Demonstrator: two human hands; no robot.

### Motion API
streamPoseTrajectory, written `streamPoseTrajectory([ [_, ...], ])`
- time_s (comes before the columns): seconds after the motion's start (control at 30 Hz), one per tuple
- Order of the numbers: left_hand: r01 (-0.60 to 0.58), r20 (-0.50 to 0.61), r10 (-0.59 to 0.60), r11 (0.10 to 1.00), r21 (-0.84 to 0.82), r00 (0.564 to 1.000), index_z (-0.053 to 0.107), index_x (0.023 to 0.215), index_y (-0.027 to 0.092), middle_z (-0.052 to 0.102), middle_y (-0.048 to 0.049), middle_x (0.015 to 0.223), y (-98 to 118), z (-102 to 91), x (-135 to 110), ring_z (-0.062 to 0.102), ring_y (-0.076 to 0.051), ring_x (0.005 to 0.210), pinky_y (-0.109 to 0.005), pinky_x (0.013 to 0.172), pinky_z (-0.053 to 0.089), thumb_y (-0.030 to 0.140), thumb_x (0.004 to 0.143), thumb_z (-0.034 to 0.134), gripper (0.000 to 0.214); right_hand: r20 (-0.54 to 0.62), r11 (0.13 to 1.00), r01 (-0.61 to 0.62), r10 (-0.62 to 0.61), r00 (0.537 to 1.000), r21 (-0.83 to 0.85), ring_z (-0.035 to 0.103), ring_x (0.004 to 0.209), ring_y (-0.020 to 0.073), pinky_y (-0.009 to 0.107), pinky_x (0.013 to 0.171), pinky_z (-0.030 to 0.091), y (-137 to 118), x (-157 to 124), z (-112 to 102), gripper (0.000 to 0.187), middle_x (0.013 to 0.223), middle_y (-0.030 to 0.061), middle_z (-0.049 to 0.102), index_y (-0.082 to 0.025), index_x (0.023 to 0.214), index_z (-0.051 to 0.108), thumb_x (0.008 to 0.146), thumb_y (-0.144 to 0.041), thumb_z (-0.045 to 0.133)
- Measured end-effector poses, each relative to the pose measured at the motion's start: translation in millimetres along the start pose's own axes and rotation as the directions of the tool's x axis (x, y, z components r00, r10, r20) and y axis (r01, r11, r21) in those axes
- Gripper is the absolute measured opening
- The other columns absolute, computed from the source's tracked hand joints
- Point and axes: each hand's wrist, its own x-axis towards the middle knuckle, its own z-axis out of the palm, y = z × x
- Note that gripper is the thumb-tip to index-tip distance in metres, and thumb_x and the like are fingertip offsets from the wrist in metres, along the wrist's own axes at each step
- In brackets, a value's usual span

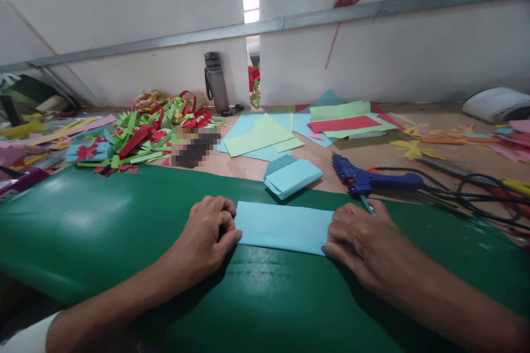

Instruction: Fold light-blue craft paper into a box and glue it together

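A folded strip of light blue paper (284, 227) lies lengthwise on the green mat (124, 215). My left hand (211, 231) grips its left end, fingers curled and thumb at the lower corner. At the opposite end my right hand (360, 237) is closed over the paper, its thumb near the lower edge. Just beyond the strip, a folded light blue paper packet (293, 176) sits at the mat's far edge. A blue hot glue gun (364, 176) lies behind my right hand, with a glue stick poking out toward it.
Blue and green paper sheets (265, 138) lie at the back centre. Green and red paper scraps (144, 127) are heaped at the left, near a grey bottle (216, 83). Black cables (488, 187) and yellow paper cutouts (414, 150) spread at the right. A white partition (165, 5) stands behind.
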Motion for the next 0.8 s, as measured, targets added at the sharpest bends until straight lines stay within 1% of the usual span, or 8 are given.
streamPoseTrajectory([
  [0.13, -0.002, 0.011, 0.002, 1.0, 0.004, 1.0, 0.045, 0.06, 0.018, 0.054, -0.005, 0.092, 1.8, -1.5, 0.2, 0.045, -0.022, 0.09, -0.042, 0.085, 0.034, 0.025, 0.079, 0.049, 0.02, 0.012, 1.0, -0.009, 0.009, 1.0, 0.002, 0.05, 0.069, 0.0198, 0.046, 0.08, 0.024, -0.8, -0.1, 0.3, 0.025, 0.064, 0.0007, 0.054, -0.02, 0.056, 0.055, 0.08, -0.023, 0.048],
  [0.27, -0.009, 0.016, 0.009, 1.0, -0.004, 1.0, 0.045, 0.061, 0.018, 0.053, -0.0045, 0.091, 1.7, -2.0, -0.9, 0.045, -0.021, 0.09, -0.042, 0.086, 0.034, 0.025, 0.08, 0.047, 0.02, 0.003, 1.0, -0.013, 0.013, 1.0, -0.006, 0.05, 0.069, 0.0197, 0.045, 0.079, 0.024, -0.7, -0.4, 1.1, 0.025, 0.064, 0.0011, 0.054, -0.02, 0.056, 0.055, 0.08, -0.023, 0.048],
  [0.5, -0.016, 0.02, 0.017, 1.0, -0.023, 1.0, 0.046, 0.063, 0.018, 0.052, -0.0039, 0.092, 0.4, -2.7, -0.7, 0.045, -0.021, 0.09, -0.04, 0.086, 0.034, 0.025, 0.08, 0.049, 0.018, 0.064, 0.999, -0.032, 0.032, 0.997, 0.005, 0.05, 0.072, 0.0207, 0.045, 0.078, 0.024, -1.5, 0.6, -0.7, 0.025, 0.067, 0.0016, 0.055, -0.02, 0.057, 0.055, 0.081, -0.024, 0.047],
  [0.6, -0.017, 0.015, 0.018, 1.0, -0.011, 1.0, 0.046, 0.063, 0.018, 0.052, -0.0042, 0.092, 1.1, -2.1, -0.3, 0.045, -0.021, 0.089, -0.04, 0.085, 0.035, 0.024, 0.08, 0.048, 0.018, 0.09, 0.999, -0.036, 0.036, 0.995, -0.006, 0.049, 0.073, 0.0209, 0.045, 0.078, 0.024, -2.0, 1.2, -1.5, 0.026, 0.067, 0.0018, 0.055, -0.019, 0.057, 0.054, 0.082, -0.023, 0.047],
  [0.8, -0.037, 0.028, 0.036, 0.999, 0.033, 0.999, 0.044, 0.063, 0.018, 0.052, -0.0053, 0.091, 2.1, -1.6, 0.2, 0.045, -0.021, 0.087, -0.041, 0.083, 0.035, 0.024, 0.082, 0.044, 0.02, 0.099, 0.999, -0.041, 0.042, 0.994, -0.012, 0.049, 0.073, 0.0206, 0.049, 0.083, 0.021, -4.7, 1.0, -5.5, 0.026, 0.066, 0.0018, 0.054, -0.019, 0.057, 0.054, 0.081, -0.02, 0.046],
])
